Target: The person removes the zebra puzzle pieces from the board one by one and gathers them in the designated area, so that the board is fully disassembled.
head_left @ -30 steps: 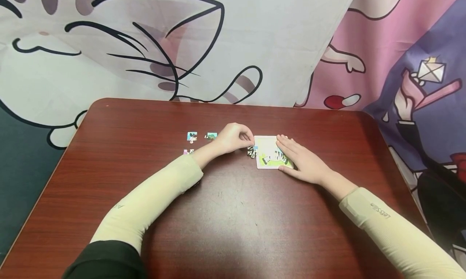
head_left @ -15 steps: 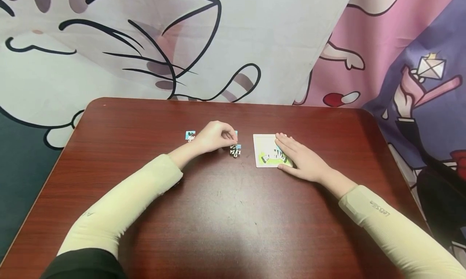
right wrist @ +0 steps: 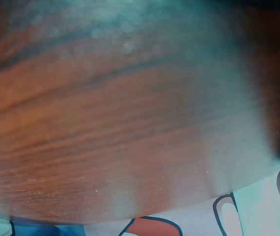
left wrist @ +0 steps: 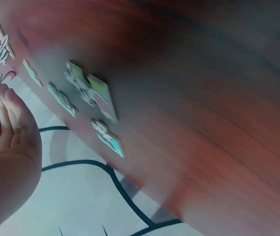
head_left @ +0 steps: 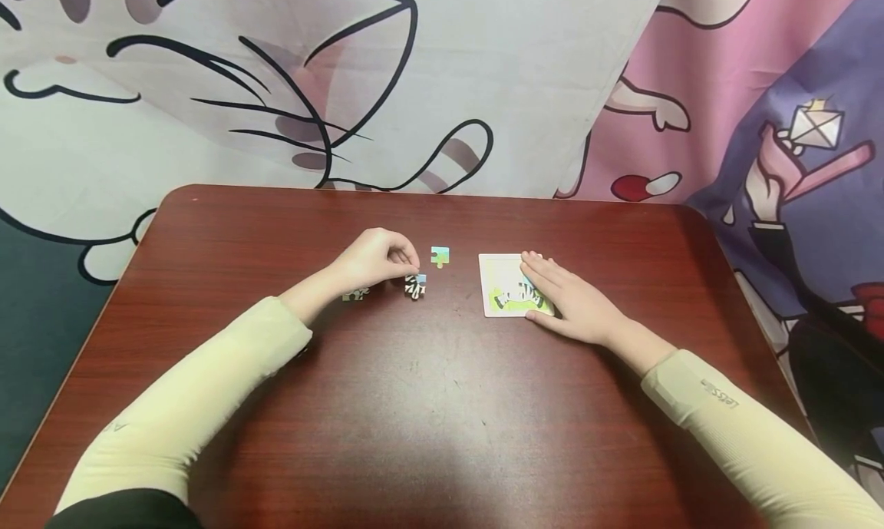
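Our left hand, pinching a striped piece, had drawn farther from the puzzle board beneath our straight-fingered right hand, so we judged that piece still unplaced.

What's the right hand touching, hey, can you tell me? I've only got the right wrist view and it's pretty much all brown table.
Observer: The right hand lies over the right part of a white-rimmed puzzle board, fingers extended.
Operator: Okay, and the left hand, is it holding anything?
Observer: Yes, it pinches a striped puzzle piece between thumb and fingers, off to the left of the board.
Operator: Any loose piece between that hand and the board?
Observer: One shows there in the head view: a blue-and-green piece, lying on the table a little toward the far edge.
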`<action>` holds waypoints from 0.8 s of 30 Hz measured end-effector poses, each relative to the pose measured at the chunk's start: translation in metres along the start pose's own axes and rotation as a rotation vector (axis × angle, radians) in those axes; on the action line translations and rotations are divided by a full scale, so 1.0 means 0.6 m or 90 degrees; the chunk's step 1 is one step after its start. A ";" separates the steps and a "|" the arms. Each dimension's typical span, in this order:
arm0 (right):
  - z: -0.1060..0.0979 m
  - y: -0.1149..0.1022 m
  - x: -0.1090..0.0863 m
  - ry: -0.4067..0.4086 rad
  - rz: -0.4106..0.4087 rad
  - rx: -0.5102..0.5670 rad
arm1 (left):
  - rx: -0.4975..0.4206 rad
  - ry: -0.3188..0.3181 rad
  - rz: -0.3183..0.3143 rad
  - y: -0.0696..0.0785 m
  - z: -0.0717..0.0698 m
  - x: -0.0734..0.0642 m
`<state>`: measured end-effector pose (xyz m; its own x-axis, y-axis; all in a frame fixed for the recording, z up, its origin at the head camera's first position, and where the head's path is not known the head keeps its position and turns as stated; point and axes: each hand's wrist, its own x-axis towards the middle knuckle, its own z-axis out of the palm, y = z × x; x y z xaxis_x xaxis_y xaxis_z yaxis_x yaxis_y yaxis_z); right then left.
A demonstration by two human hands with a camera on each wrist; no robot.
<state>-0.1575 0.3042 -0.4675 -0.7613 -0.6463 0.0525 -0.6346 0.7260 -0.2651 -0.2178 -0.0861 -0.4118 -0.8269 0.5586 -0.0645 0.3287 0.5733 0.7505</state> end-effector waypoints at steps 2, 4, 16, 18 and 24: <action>-0.001 -0.001 0.001 -0.005 0.002 0.001 | 0.003 -0.002 -0.004 -0.005 -0.005 -0.005; -0.002 -0.001 0.001 -0.009 0.006 0.002 | 0.008 -0.005 -0.006 -0.011 -0.009 -0.011; -0.003 -0.003 0.001 -0.023 0.020 0.002 | 0.035 -0.016 -0.006 -0.034 -0.024 -0.023; -0.003 -0.003 0.001 -0.026 0.022 0.002 | 0.037 -0.017 -0.008 -0.036 -0.024 -0.024; -0.003 -0.004 0.000 -0.029 0.026 0.003 | 0.042 -0.012 -0.013 -0.042 -0.020 -0.026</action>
<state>-0.1565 0.3029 -0.4650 -0.7797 -0.6262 -0.0025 -0.6024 0.7511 -0.2701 -0.2187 -0.1163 -0.4220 -0.8251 0.5573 -0.0931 0.3416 0.6233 0.7034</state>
